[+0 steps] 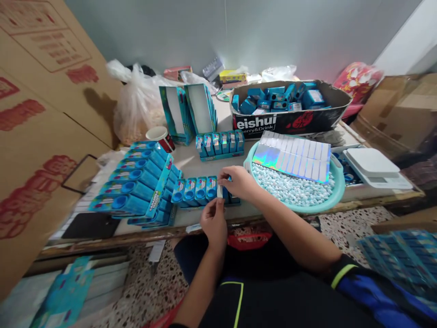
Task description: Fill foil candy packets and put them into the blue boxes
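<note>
A row of small blue boxes (195, 191) stands in a tray near the table's front edge. Over its right part both hands meet at a narrow pale strip (220, 191). My left hand (214, 222) pinches the lower end of the strip, and my right hand (238, 182) has its fingers closed at the upper end. A second filled tray (220, 145) stands just behind. To the right, a sheet of silvery stickers (293, 155) lies across a turquoise basin (337, 184) of small pale blue and white pieces (293, 189).
Filled blue trays (143, 175) are stacked at the left beside a paper cup (160, 137). Folded cartons (201, 107) stand behind. A black cardboard box (287, 122) holds blue boxes, and a white scale (373, 166) sits far right.
</note>
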`<state>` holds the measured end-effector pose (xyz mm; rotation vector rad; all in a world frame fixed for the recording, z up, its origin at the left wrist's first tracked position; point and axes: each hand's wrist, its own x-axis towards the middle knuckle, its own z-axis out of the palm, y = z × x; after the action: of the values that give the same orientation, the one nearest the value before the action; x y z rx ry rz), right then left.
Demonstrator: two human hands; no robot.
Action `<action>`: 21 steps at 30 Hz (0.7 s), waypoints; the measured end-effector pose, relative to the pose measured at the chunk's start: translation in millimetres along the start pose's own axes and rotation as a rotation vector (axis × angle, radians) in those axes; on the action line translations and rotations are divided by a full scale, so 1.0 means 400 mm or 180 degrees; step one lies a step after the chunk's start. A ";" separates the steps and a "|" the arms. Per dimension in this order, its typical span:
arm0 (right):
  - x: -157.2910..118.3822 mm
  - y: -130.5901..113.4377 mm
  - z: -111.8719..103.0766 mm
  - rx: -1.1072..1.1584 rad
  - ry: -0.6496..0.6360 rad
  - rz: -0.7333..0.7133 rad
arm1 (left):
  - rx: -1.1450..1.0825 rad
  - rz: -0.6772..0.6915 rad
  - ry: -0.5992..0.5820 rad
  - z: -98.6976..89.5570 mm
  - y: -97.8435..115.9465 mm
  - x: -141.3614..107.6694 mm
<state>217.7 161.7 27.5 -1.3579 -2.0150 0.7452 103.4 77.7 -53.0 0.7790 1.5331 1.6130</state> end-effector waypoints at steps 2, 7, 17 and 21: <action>-0.004 0.001 0.002 0.0138 0.0051 0.0078 | -0.0079 -0.0091 -0.0005 -0.002 0.004 -0.002; -0.007 0.010 0.001 0.0254 0.0167 0.0206 | -0.0455 -0.0237 -0.0049 -0.006 0.002 -0.003; 0.004 -0.006 0.004 0.0420 0.0113 0.0247 | -0.0312 -0.0182 -0.0202 -0.028 -0.001 0.008; 0.001 -0.004 0.002 0.0400 0.0120 0.0237 | -0.0287 -0.0210 -0.0265 -0.027 -0.004 0.004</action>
<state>215.8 161.4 28.1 -1.3696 -1.8645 0.8582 93.6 73.5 -55.5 0.7297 1.4032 1.5704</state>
